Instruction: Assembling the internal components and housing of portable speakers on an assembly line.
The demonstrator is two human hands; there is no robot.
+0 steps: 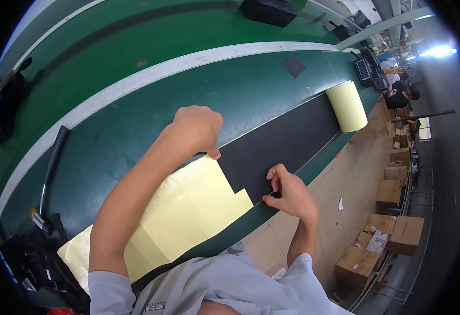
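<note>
A long black sheet [287, 134] with pale yellow edging runs along the green bench, ending at a pale yellow roll [347, 106] at the far right. Nearer to me lies a creased pale yellow sheet [182, 210], with a notched end against the black one. My left hand [199, 128] is closed at the far corner where the two sheets meet. Its thumb presses down there; the hand hides whatever its fingers hold. At the near edge of the black sheet is my right hand [293, 195], fingers curled and thumb apart from them, with nothing visible between.
A black-handled tool [55, 157] lies at the left of the green bench, near dark bundled items [43, 257]. A small dark square [294, 67] rests beyond the black sheet. Cardboard boxes [364, 260] stand at the right. Another person [399, 97] is farther off.
</note>
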